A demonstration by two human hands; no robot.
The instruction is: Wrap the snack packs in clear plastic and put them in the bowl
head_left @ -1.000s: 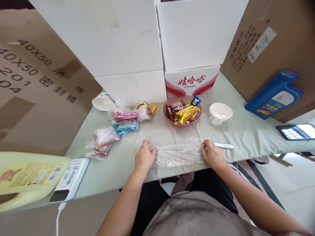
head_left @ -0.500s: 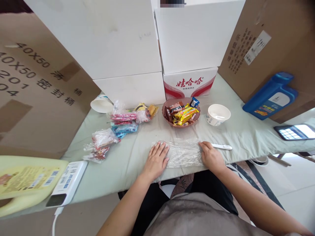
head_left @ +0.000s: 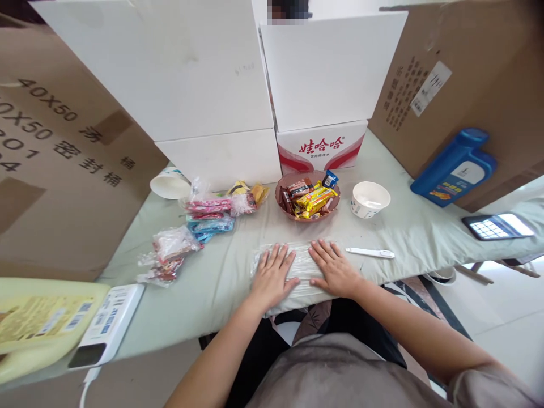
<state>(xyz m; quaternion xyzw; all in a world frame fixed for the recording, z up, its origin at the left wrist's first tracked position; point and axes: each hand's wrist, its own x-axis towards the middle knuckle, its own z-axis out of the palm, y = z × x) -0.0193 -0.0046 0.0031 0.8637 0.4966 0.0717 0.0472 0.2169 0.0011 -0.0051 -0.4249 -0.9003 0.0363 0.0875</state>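
A clear, crinkled plastic bag (head_left: pixel 302 268) lies flat near the front edge of the cloth-covered table. My left hand (head_left: pixel 273 276) rests palm down on its left part, fingers spread. On its right part lies my right hand (head_left: pixel 334 268), also flat with fingers apart. Neither hand grips anything. Just right of my right hand is a white pen-like tool (head_left: pixel 370 253), perhaps a cutter. Beyond the bag stands a pinkish-brown bowl (head_left: pixel 306 217) of wrapped snacks (head_left: pixel 314 198).
A white paper bowl (head_left: pixel 370 199) stands right of the snacks, another paper bowl (head_left: pixel 170 184) lies tipped at left. Bagged packets (head_left: pixel 210 218) are heaped on the left. A blue bottle (head_left: pixel 454 167), a phone (head_left: pixel 497 226), a power bank (head_left: pixel 108 323) and a yellow jug (head_left: pixel 46 317) flank the sides.
My right hand has moved left from the bag's right edge and now lies flat on top of it. The bag looks smoother. The view has shifted slightly.
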